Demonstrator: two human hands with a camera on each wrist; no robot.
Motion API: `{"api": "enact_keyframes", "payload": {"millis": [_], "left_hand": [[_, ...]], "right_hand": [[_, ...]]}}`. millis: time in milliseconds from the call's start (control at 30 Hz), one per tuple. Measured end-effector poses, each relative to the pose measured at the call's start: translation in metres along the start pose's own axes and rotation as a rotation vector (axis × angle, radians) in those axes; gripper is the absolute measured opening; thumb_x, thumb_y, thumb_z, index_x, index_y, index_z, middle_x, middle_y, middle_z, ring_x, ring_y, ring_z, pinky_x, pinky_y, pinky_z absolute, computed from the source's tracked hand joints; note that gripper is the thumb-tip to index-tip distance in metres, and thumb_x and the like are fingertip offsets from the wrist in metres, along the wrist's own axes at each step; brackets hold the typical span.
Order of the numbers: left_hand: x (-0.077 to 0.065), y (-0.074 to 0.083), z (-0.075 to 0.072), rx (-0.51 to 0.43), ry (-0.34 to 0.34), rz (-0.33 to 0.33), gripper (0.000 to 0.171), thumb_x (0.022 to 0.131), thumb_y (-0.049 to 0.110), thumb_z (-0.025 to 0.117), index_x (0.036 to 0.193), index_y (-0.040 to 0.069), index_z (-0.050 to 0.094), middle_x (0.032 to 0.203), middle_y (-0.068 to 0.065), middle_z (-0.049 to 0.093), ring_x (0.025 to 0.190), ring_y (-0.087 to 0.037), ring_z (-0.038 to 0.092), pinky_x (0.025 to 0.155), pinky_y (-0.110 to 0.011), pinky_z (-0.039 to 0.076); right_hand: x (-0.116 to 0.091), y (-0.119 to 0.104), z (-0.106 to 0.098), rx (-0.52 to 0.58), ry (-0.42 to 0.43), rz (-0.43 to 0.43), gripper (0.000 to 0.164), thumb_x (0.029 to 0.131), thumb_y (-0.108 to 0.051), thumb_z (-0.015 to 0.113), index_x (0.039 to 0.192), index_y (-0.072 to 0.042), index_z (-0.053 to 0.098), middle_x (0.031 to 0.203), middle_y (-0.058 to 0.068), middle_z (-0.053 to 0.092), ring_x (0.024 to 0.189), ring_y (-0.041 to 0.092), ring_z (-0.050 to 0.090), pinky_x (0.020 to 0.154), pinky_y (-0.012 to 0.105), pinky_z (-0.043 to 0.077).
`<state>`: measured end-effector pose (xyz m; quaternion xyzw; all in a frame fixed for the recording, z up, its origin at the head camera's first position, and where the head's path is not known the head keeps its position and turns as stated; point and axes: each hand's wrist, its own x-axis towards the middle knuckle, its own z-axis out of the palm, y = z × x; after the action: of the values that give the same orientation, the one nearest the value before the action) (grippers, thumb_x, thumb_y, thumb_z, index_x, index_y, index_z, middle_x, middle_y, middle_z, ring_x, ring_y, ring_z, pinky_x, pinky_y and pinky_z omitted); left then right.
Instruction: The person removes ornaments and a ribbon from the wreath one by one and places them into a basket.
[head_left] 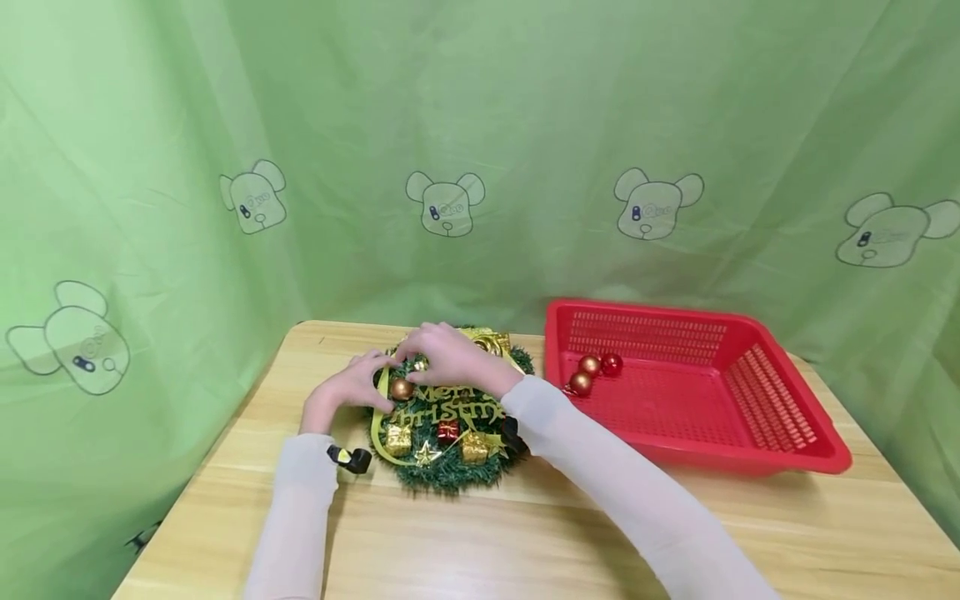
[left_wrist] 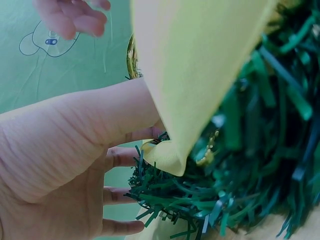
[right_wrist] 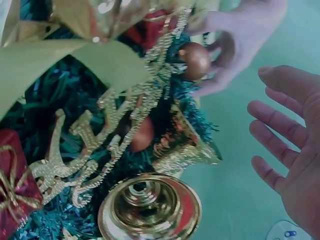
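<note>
A green tinsel Christmas wreath (head_left: 450, 475) lies on the table with gold "Merry Christmas" lettering, small gift boxes and a yellow ribbon (left_wrist: 195, 65). My left hand (head_left: 352, 385) is at its left rim, thumb and fingers spread around a copper ball (head_left: 402, 389). In the left wrist view, fairly straight fingers touch the tinsel edge and the ribbon hides the thumb tip. Over the wreath's upper part reaches my right hand (head_left: 453, 358), its fingertips close to the left hand. The right wrist view shows its fingers (right_wrist: 277, 112) loosely bent with nothing between them, beside a gold bell (right_wrist: 150, 207).
To the right of the wreath stands a red plastic basket (head_left: 750, 458). Inside its left end are copper balls (head_left: 581, 382) and a red ball (head_left: 611, 364). A green curtain (head_left: 525, 267) with bear outlines hangs behind the wooden table (head_left: 435, 542).
</note>
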<state>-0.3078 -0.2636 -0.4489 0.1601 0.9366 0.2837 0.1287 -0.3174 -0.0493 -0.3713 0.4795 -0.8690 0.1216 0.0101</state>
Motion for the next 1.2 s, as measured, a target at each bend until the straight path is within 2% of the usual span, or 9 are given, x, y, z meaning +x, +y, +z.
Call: {"api": "enact_keyframes", "payload": {"millis": [100,167,300,533,767,1000,1200], "left_hand": [[0.000,-0.001,0.000,-0.003,0.003,0.001,0.083,0.062,0.024,0.079,0.137,0.013,0.044,0.134,-0.009,0.040,0.123,-0.033,0.034,0.102,-0.058,0.036],[0.001,-0.001,0.001,-0.007,0.004,-0.008,0.086,0.062,0.024,0.079,0.139,0.012,0.042,0.139,-0.010,0.037,0.127,-0.034,0.032,0.103,-0.059,0.035],[0.003,-0.001,0.001,-0.006,0.001,-0.028,0.091,0.063,0.025,0.079,0.142,0.013,0.038,0.147,-0.011,0.031,0.133,-0.035,0.026,0.106,-0.060,0.030],[0.003,0.000,0.001,0.006,0.002,-0.021,0.087,0.064,0.025,0.080,0.140,0.012,0.041,0.140,-0.010,0.037,0.129,-0.033,0.031,0.104,-0.057,0.034],[0.001,0.001,-0.001,-0.004,-0.006,-0.043,0.089,0.065,0.024,0.079,0.143,0.011,0.037,0.151,-0.014,0.025,0.137,-0.037,0.019,0.107,-0.061,0.029],[0.002,0.000,0.001,0.010,0.008,-0.016,0.083,0.064,0.023,0.079,0.138,0.012,0.043,0.136,-0.008,0.039,0.127,-0.031,0.032,0.104,-0.054,0.036],[0.002,0.000,0.001,0.010,0.006,-0.016,0.082,0.064,0.023,0.079,0.137,0.014,0.044,0.138,-0.008,0.039,0.129,-0.032,0.030,0.104,-0.056,0.035]], "right_hand": [[0.005,0.002,0.006,0.005,-0.011,-0.022,0.035,0.080,-0.029,0.072,0.113,-0.019,0.067,0.112,-0.005,0.067,0.101,0.014,0.058,0.091,0.036,0.044],[0.008,0.003,0.010,0.005,-0.021,-0.027,0.038,0.080,-0.031,0.072,0.114,-0.017,0.067,0.112,-0.005,0.067,0.103,0.014,0.057,0.093,0.037,0.043],[0.010,0.003,0.016,-0.037,-0.045,-0.019,0.040,0.080,-0.037,0.071,0.116,-0.019,0.066,0.115,-0.007,0.065,0.107,0.014,0.051,0.096,0.039,0.037],[0.012,0.005,0.027,-0.135,-0.033,-0.041,0.038,0.081,-0.042,0.067,0.115,-0.024,0.066,0.117,-0.006,0.062,0.112,0.018,0.046,0.103,0.047,0.030],[0.012,0.009,0.037,-0.199,-0.037,-0.065,0.044,0.082,-0.046,0.066,0.121,-0.027,0.062,0.122,-0.007,0.061,0.115,0.019,0.045,0.105,0.051,0.029],[0.013,0.011,0.045,-0.232,-0.068,-0.048,0.043,0.081,-0.044,0.067,0.121,-0.029,0.062,0.126,-0.008,0.059,0.120,0.019,0.043,0.108,0.056,0.023],[0.014,0.013,0.050,-0.253,-0.067,-0.037,0.043,0.080,-0.044,0.068,0.120,-0.029,0.062,0.125,-0.008,0.060,0.117,0.018,0.044,0.107,0.056,0.024]]}}
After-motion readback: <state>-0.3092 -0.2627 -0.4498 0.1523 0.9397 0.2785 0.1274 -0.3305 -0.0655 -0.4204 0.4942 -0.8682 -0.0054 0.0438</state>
